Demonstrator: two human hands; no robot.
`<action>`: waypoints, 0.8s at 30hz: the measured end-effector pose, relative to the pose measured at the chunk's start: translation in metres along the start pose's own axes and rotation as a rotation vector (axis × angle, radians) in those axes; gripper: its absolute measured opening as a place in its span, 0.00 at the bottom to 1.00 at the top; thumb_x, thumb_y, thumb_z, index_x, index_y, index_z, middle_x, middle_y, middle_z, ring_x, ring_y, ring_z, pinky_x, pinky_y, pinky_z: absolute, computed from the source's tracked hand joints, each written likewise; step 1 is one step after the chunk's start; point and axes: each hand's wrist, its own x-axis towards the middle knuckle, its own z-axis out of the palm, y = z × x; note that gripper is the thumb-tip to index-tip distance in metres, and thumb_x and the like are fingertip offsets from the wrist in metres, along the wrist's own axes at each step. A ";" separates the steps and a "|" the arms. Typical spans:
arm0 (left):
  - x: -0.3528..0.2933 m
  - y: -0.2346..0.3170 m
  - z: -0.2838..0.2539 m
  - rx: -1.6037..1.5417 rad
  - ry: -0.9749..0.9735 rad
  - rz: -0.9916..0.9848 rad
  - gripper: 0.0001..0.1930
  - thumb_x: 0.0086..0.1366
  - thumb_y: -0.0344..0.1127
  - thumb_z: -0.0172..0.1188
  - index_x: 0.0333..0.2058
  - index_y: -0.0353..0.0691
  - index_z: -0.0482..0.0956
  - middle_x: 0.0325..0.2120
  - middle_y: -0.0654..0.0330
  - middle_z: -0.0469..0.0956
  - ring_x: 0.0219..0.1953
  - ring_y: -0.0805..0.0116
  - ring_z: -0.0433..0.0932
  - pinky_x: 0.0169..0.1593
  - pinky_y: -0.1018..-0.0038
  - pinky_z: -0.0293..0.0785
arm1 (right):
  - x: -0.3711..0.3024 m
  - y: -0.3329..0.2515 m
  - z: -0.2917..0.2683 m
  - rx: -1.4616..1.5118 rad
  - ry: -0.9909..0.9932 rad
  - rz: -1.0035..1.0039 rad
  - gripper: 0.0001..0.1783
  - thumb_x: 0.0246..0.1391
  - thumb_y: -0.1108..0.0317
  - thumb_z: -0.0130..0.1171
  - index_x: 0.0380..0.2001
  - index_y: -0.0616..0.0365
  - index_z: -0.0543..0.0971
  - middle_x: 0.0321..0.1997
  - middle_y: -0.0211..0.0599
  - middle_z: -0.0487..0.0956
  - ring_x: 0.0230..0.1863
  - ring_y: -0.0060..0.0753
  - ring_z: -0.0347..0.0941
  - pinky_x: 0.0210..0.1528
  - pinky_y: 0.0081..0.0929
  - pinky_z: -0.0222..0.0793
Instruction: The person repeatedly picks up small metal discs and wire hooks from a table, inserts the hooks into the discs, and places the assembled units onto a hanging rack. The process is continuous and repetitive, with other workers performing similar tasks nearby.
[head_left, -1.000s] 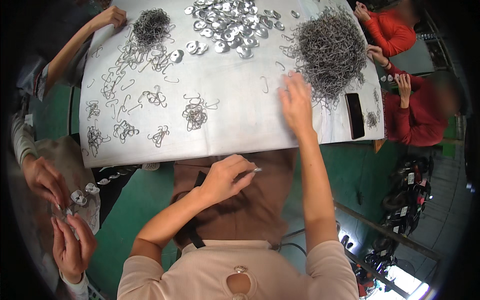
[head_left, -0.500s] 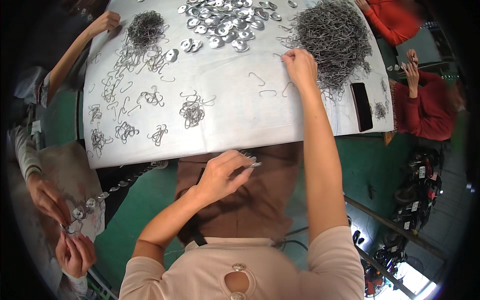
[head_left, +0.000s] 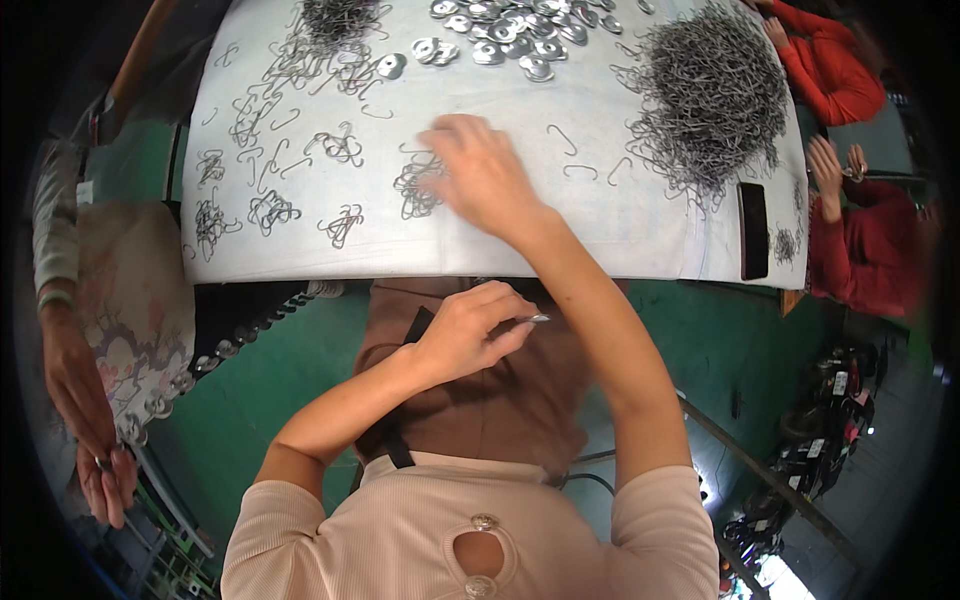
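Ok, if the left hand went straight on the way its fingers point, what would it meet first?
Most likely the right forearm, just past the silvery piece that the left hand holds; depth is unclear, so it might pass underneath instead.

- Phone (head_left: 753, 231): black, flat on right part of white table (head_left: 650, 245).
- Red top (head_left: 838, 80): on a person, upper right.
- Maroon top (head_left: 868, 250): another person, below that, right edge.
- Floral cloth (head_left: 145, 275): pale, left edge; grey sleeve (head_left: 57, 225) beside it.
- Green floor (head_left: 265, 390): left of centre, also right.
- Motorbikes (head_left: 812, 425): dark, in a row, lower right.
- Rail (head_left: 745, 453): slants across lower right.
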 end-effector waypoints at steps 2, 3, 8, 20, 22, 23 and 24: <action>-0.001 0.000 -0.001 0.004 -0.029 -0.041 0.07 0.52 0.26 0.63 0.32 0.36 0.78 0.26 0.58 0.74 0.29 0.60 0.75 0.31 0.68 0.73 | -0.002 -0.007 0.010 -0.069 -0.045 -0.129 0.26 0.46 0.56 0.64 0.49 0.52 0.75 0.58 0.38 0.69 0.62 0.42 0.60 0.62 0.46 0.56; -0.002 0.000 -0.001 0.007 -0.040 -0.063 0.07 0.52 0.26 0.63 0.32 0.36 0.78 0.26 0.58 0.74 0.29 0.59 0.75 0.32 0.68 0.73 | -0.005 -0.008 0.013 -0.102 -0.069 -0.197 0.29 0.46 0.55 0.65 0.51 0.51 0.74 0.60 0.36 0.68 0.65 0.42 0.57 0.64 0.47 0.54; -0.002 -0.002 0.005 -0.022 -0.008 -0.016 0.07 0.53 0.27 0.63 0.32 0.36 0.79 0.26 0.57 0.74 0.29 0.59 0.75 0.31 0.68 0.73 | -0.017 0.018 0.015 0.142 -0.018 -0.201 0.32 0.46 0.52 0.64 0.53 0.53 0.71 0.58 0.40 0.69 0.62 0.43 0.62 0.65 0.43 0.55; -0.007 0.003 -0.001 -0.031 -0.033 -0.059 0.08 0.52 0.26 0.63 0.33 0.36 0.78 0.27 0.57 0.75 0.29 0.59 0.76 0.32 0.68 0.74 | -0.003 0.000 0.025 0.180 -0.049 -0.222 0.22 0.41 0.57 0.68 0.41 0.53 0.79 0.49 0.34 0.74 0.58 0.43 0.64 0.59 0.38 0.60; -0.007 0.007 -0.003 -0.042 -0.070 -0.119 0.09 0.52 0.25 0.63 0.34 0.36 0.79 0.27 0.57 0.75 0.28 0.59 0.76 0.31 0.68 0.74 | -0.008 0.006 0.028 0.220 -0.066 -0.180 0.18 0.41 0.62 0.68 0.38 0.53 0.80 0.48 0.33 0.75 0.55 0.41 0.66 0.56 0.37 0.62; -0.007 0.007 -0.002 -0.033 -0.061 -0.097 0.09 0.52 0.25 0.63 0.34 0.36 0.79 0.27 0.57 0.75 0.28 0.59 0.76 0.30 0.69 0.73 | -0.014 0.010 0.022 0.217 -0.063 -0.149 0.17 0.41 0.64 0.68 0.37 0.53 0.80 0.47 0.33 0.75 0.53 0.40 0.66 0.55 0.36 0.63; -0.007 0.005 -0.001 -0.026 -0.055 -0.075 0.09 0.52 0.25 0.63 0.34 0.36 0.79 0.27 0.57 0.76 0.29 0.59 0.76 0.30 0.69 0.73 | -0.019 0.013 0.018 0.213 -0.057 -0.114 0.15 0.41 0.66 0.68 0.36 0.53 0.80 0.47 0.32 0.75 0.52 0.39 0.67 0.54 0.35 0.63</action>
